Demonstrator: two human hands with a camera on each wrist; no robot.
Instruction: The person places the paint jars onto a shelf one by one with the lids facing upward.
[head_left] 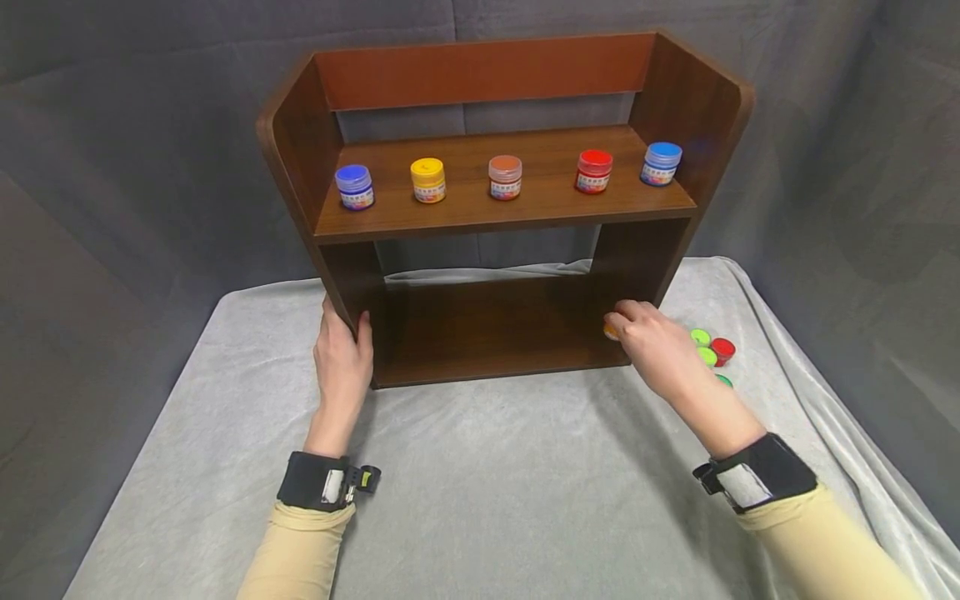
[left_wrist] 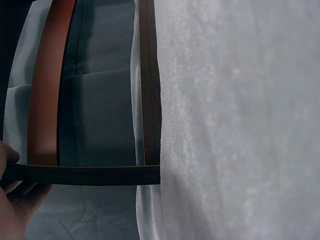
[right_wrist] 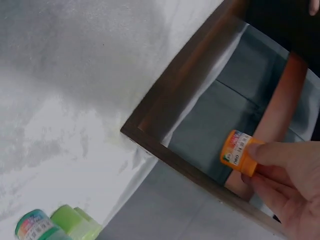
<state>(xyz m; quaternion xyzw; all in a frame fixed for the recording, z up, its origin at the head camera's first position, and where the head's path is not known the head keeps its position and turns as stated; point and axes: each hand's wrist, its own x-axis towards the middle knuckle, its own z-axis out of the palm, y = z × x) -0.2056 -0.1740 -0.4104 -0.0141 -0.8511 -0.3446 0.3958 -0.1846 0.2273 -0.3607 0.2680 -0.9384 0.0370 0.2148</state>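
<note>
Grey fabric backdrop (head_left: 135, 208) and pale velvety tablecloth (head_left: 480, 483) surround everything on my head feed. Ahead of both grips, five capped plastic jars (head_left: 506, 191) stand spaced along a dark-brown wooden shelf (head_left: 495, 224). The person's left hand (head_left: 343, 358) grips its left side panel (head_left: 352, 275), probably for steadiness. Bright green and red jars (head_left: 723, 352) sit just beyond the right hand (head_left: 660, 346), partly hidden.

On the left-wrist feed, I see thumb and fingers straddling the panel.

On the right-wrist feed, fingertips pinch a small orange plastic jar (right_wrist: 239, 151), apparently clear of its label; the right side panel (head_left: 637, 258) likely limits room beside that grip.
</note>
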